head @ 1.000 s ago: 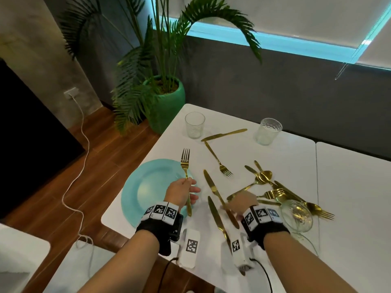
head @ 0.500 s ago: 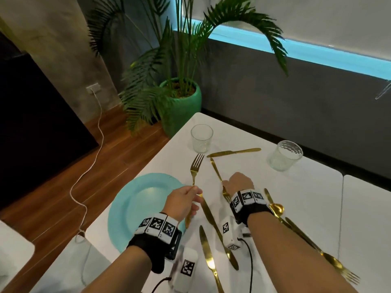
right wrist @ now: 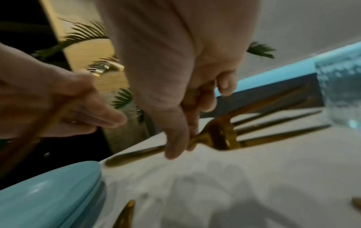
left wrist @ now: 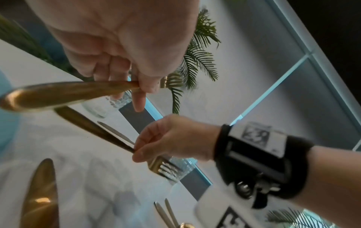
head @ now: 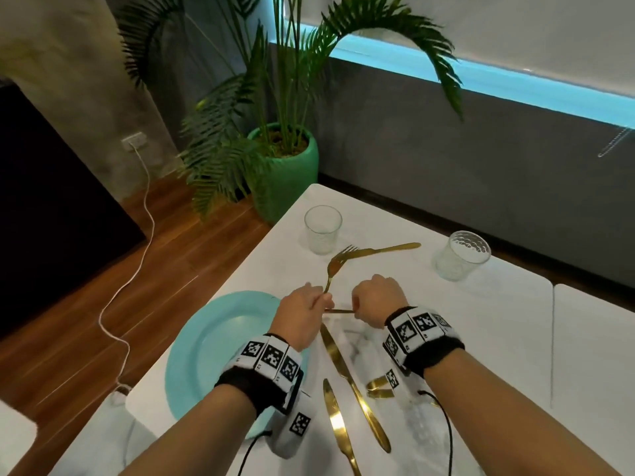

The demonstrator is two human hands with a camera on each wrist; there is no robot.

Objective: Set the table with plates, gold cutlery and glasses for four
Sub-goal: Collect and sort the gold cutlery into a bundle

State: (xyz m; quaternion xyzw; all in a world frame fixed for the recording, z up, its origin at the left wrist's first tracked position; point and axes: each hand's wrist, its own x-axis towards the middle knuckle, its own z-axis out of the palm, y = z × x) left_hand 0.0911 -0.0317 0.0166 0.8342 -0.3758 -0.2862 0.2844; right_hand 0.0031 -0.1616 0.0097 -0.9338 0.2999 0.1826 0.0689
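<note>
Around: potted palm (head: 278, 149) past the table's (head: 481, 338) far corner; teal plate (head: 213, 338) at left, two gold knives (head: 354, 379) between the forearms.
Left hand (head: 302, 310): fingers pinch an upraised gold fork (head: 335, 266) by its handle.
Right hand (head: 376, 300): curled round a second fork (right wrist: 220, 135), tines jutting beyond the fingers.
Glasses: smooth tumbler (head: 323, 229), textured tumbler (head: 460, 255) well apart.

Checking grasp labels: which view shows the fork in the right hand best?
Right wrist: the right hand pinches the second fork at its neck, tines and handle both visible, slightly blurred. Left wrist shows the same pinch from further off. Head view shows only a sliver of handle beside the hand.
</note>
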